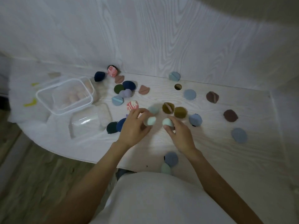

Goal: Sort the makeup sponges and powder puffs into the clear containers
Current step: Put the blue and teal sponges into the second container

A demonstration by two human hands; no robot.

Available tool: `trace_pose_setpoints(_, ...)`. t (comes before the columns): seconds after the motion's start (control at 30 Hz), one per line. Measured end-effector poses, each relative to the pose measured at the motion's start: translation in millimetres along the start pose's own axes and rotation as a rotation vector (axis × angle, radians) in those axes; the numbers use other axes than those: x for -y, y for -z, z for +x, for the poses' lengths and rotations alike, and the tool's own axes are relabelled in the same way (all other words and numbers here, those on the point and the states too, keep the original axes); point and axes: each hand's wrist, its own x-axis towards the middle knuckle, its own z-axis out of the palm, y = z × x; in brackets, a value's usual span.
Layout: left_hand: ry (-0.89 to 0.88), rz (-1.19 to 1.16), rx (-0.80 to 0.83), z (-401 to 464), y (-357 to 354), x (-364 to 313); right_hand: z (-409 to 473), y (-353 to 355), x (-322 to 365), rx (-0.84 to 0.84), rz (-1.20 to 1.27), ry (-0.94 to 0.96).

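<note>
2 clear containers (64, 96) left of the fingers (142, 113), approx 4 mint sponges (150, 121) at or near them, 2 olive puffs (180, 112) just beyond, approx 6 pale blue puffs (189, 94), 2 pink marbled (132, 105).

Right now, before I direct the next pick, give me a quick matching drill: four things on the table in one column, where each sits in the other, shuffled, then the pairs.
Things
1. left hand
2. right hand
3. clear container holding pink sponges
4. olive puffs

Places
A. far left of the table
B. just beyond both hands
C. pinching the mint sponge on the right
D. gripping the mint sponge on the left

Pairs: 1-D, 2-C, 3-A, 4-B
</note>
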Motion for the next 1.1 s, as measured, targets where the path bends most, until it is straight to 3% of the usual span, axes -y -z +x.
trace_pose_setpoints(0.13, 0.346, -0.201, -0.288, -37.1, 55.2, 34.6, 15.8, -16.7, 53.0, 0.074, 0.149, 0.056)
trace_pose_setpoints(0.23, 0.593, -0.137, -0.397, -78.9, 92.0, 82.6, 29.5, -43.9, 96.6, 0.180, 0.131, 0.184)
trace_pose_setpoints(0.3, 0.668, -0.015, -0.416, -105.8, 112.9, 113.2, 36.7, -66.9, 124.5, 0.231, 0.132, 0.243)
trace_pose_setpoints(0.4, 0.557, 0.242, -0.295, -133.6, 132.1, 157.9, 45.5, -108.1, 165.1, 0.296, 0.142, 0.351)
trace_pose_setpoints(0.5, 0.512, 0.232, -0.111, -137.5, 140.1, 174.5, 51.9, -140.5, 191.5, 0.410, 0.093, 0.479)
trace_pose_setpoints(0.6, 0.474, 0.253, 0.002, -138.5, 140.3, 175.0, 53.8, -165.1, 195.7, 0.535, -0.291, 0.631)
trace_pose_setpoints(0.67, 0.459, 0.304, 0.047, -140.0, 134.7, 176.7, 53.9, -168.5, 186.5, 0.499, -0.577, 0.744)
trace_pose_setpoints(0.73, 0.474, 0.315, 0.057, -141.5, 128.2, 177.8, 55.2, -165.3, 174.4, 0.465, -0.681, 0.768)
trace_pose_setpoints(0.9, 0.477, 0.281, 0.194, -139.8, 108.8, 159.3, 64.6, -149.6, 159.7, 0.452, -0.668, 0.699)
trace_pose_setpoints(1.1, 0.323, 0.531, 0.206, -148.3, 98.8, 157.3, 71.5, -134.0, 151.5, 0.496, -0.489, 0.598)
